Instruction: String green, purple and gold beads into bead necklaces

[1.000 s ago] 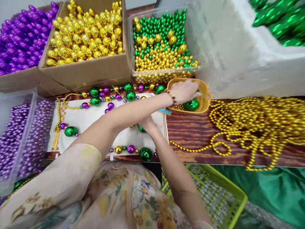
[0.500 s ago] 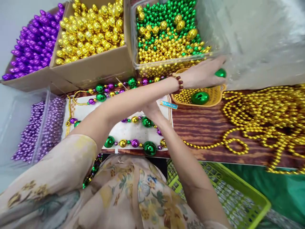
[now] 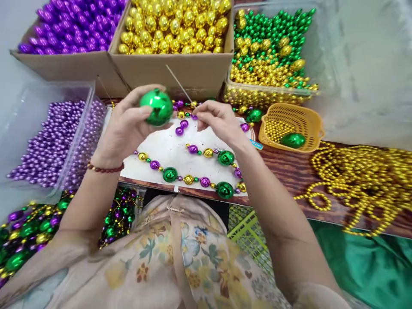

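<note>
A large shiny green bead (image 3: pixel 156 107) is held between the thumb and fingers of my left hand (image 3: pixel 128 122), raised above the white mat (image 3: pixel 164 152). My right hand (image 3: pixel 215 120) pinches a long thin needle (image 3: pixel 178 82) near its lower end, its tip slanting up and left. The green bead is apart from the needle. Below my hands, a strand of purple, gold and green beads (image 3: pixel 189 180) curves over the mat. Two loose-looking purple beads (image 3: pixel 182 127) lie between the hands.
Behind stand cardboard boxes of purple beads (image 3: pixel 74 30) and gold beads (image 3: pixel 174 28), beside a clear bin of green and gold beads (image 3: pixel 273 47). A lilac bead bin (image 3: pixel 48 146) is at left. Rightward are an orange basket (image 3: pixel 291 109) and piled gold bead chains (image 3: pixel 363 184).
My left hand has come back from over the orange basket to the left side, bringing the green bead. My right hand, earlier hidden under the left arm, now shows with the needle. The view has shifted.
</note>
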Tool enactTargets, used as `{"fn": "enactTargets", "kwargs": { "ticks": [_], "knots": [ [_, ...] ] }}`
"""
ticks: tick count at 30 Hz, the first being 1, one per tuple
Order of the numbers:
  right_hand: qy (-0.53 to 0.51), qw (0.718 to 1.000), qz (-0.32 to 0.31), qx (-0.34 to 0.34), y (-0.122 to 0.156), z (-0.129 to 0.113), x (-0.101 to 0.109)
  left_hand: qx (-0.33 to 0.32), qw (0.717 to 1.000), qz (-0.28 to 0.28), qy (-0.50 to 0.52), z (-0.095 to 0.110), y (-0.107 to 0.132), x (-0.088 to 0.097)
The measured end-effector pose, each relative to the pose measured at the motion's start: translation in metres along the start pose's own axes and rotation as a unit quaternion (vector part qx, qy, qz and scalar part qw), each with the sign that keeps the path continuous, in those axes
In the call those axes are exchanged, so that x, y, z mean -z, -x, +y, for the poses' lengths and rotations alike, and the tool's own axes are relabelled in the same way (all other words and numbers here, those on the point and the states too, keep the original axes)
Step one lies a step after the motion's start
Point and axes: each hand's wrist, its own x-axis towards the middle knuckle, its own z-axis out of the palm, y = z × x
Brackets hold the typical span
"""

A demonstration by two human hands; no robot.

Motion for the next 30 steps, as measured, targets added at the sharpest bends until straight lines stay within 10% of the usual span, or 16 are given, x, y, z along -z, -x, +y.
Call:
{"fn": "enactTargets", "kwargs": {
  "ticks": [4, 10, 20, 30],
  "knots": [
    [0.009, 1.000, -0.027, -0.004, -0.010, -0.036, 0.007, 0.052, 0.995, 0.053, 0.064, -0.057, 0.016, 0.047],
    [0.031, 0.998, -0.055, -0.012, -0.011, -0.057, -0.006, 0.088, 0.985, 0.040, 0.141, -0.116, 0.021, 0.060],
    [-0.029, 1.000, -0.009, -0.002, 0.026, -0.042, -0.042, 0.104, 0.977, 0.026, 0.182, -0.131, 0.007, 0.053],
    [-0.061, 0.984, 0.153, -0.068, 0.093, 0.013, -0.034, 0.074, 0.972, 0.044, 0.220, -0.122, -0.011, 0.056]
  ]
}}
